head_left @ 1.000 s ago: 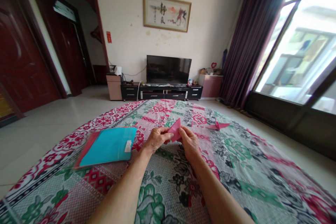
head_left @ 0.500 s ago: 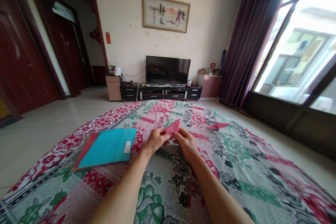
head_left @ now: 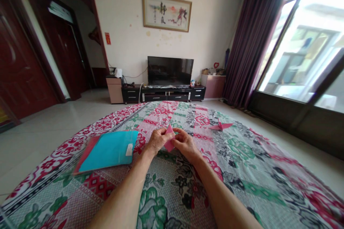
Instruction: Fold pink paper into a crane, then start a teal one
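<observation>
Pink folded paper [head_left: 169, 145] sits pinched between the fingers [head_left: 180, 132]

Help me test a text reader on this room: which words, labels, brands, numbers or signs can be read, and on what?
Framed calligraphy painting: large upper character, apparently "静"; the large lower one and small column are too blurred to be sure.
Red wall sign: too small to read.
White label on the blue packet: too small to read.
Television: no readable brand.
Folded pink paper: no text visible.
</observation>
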### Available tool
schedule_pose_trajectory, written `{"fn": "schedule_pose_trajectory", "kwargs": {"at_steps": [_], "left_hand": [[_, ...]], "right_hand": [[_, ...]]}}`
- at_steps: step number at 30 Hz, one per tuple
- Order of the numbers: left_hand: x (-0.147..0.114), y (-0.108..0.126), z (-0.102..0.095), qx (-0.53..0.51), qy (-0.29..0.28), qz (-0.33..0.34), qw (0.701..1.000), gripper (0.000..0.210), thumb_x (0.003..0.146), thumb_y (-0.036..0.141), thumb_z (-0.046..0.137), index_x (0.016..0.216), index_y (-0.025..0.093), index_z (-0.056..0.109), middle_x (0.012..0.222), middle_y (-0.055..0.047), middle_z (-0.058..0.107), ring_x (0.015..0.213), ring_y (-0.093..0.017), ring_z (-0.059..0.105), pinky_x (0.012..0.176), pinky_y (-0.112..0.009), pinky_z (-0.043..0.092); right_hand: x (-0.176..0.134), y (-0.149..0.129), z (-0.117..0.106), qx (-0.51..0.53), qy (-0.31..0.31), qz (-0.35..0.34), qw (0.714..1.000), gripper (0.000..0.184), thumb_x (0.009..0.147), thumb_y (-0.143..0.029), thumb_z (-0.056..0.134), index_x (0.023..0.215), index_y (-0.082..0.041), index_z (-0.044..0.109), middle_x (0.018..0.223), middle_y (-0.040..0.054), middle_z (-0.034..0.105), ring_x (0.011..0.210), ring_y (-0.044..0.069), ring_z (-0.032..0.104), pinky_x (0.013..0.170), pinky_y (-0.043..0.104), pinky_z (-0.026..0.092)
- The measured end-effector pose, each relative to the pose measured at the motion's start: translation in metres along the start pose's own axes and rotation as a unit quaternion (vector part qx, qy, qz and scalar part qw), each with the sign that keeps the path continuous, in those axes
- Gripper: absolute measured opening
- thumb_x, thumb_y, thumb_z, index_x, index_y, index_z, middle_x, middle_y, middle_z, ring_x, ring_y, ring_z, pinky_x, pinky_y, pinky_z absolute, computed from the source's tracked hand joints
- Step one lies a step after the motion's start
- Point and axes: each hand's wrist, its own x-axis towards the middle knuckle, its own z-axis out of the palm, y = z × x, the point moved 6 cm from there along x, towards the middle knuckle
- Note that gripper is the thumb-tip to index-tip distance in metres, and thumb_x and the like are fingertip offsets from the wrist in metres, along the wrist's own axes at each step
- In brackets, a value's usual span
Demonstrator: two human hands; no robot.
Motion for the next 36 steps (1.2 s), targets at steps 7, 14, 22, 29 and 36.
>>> {"fn": "schedule_pose_trajectory", "kwargs": {"at_steps": [7,14,22,29,36], "left_hand": [[0.001,-0.008,-0.001,-0.06,0.03,-0.009,0.998,0.025,0.06,0.037,0.069,0.064,0.015,0.059,0.051,0.005,0.052,0.042,-0.008,0.043,0.043,-0.02,0.032],[0.007,-0.015,-0.012,-0.103,0.067,-0.009,0.992,0.027,0.056,0.036,0.072,0.056,0.015,0.056,0.045,0.007,0.045,0.039,-0.005,0.036,0.042,-0.02,0.026],[0.01,-0.014,-0.021,-0.107,0.111,0.006,0.988,0.028,0.056,0.037,0.072,0.051,0.015,0.055,0.044,0.007,0.047,0.039,-0.006,0.038,0.041,-0.02,0.027],[0.005,-0.01,-0.037,-0.136,0.175,-0.058,0.973,0.035,0.061,0.047,0.068,0.071,0.013,0.065,0.053,0.002,0.057,0.043,-0.008,0.051,0.041,-0.019,0.037],[-0.004,-0.009,-0.001,-0.085,-0.089,-0.089,0.988,0.032,0.062,0.039,0.072,0.08,0.013,0.067,0.067,-0.005,0.066,0.06,-0.013,0.061,0.05,-0.019,0.042]], "right_hand": [[-0.001,0.003,0.001,-0.056,0.025,0.017,0.998,0.032,0.067,-0.046,0.065,0.074,-0.015,0.062,0.055,-0.0041,0.053,0.044,0.006,0.04,0.041,0.019,0.032],[-0.004,0.004,0.003,-0.054,-0.005,0.049,0.997,0.035,0.064,-0.051,0.067,0.066,-0.017,0.059,0.046,-0.0065,0.048,0.039,0.006,0.036,0.039,0.02,0.026],[-0.006,0.003,0.005,-0.022,-0.04,0.086,0.995,0.034,0.063,-0.048,0.07,0.064,-0.016,0.058,0.045,-0.006,0.05,0.038,0.005,0.039,0.038,0.018,0.028],[-0.004,0.003,-0.005,0.019,0.024,0.057,0.998,0.031,0.064,-0.045,0.069,0.062,-0.016,0.058,0.048,-0.0055,0.051,0.04,0.005,0.039,0.04,0.018,0.031],[-0.001,0.001,-0.017,0.054,0.14,0.0,0.989,0.031,0.065,-0.046,0.067,0.075,-0.017,0.063,0.06,-0.0038,0.057,0.048,0.007,0.046,0.046,0.019,0.038]]}}
